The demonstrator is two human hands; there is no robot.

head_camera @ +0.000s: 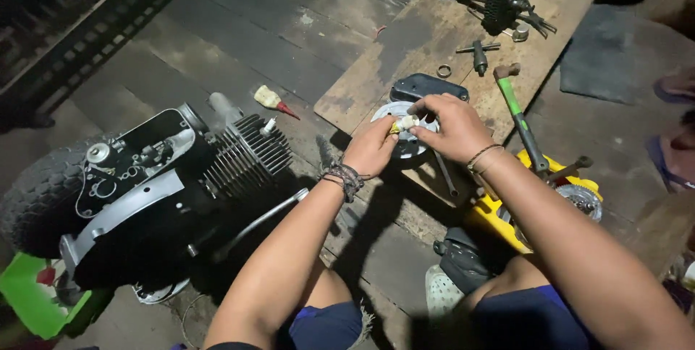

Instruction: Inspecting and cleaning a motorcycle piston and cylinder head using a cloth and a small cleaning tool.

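Two bare hands over one wooden board [434,31] on the floor. Left hand [371,149] pinches a small yellowish-white piece [402,125] between thumb and fingers; right hand [452,127] grips the same piece from the other side, fingers curled on it. The piece sits between both hands, just above one round silver disc [405,144] lying on the board. Nearer, one yellow tray [499,216] by the right forearm with one toothed gear [581,199] in it, one white clog [440,293] below. One green-handled hammer [520,115] lies right of the hands. Left, one small engine [174,176] with black cooling fins and one knobby tyre [36,191]. Just behind the disc, one dark cover [427,86]. Farther on the board: one ring [443,70], one T-handle tool [478,53], one black sprocket [504,2].
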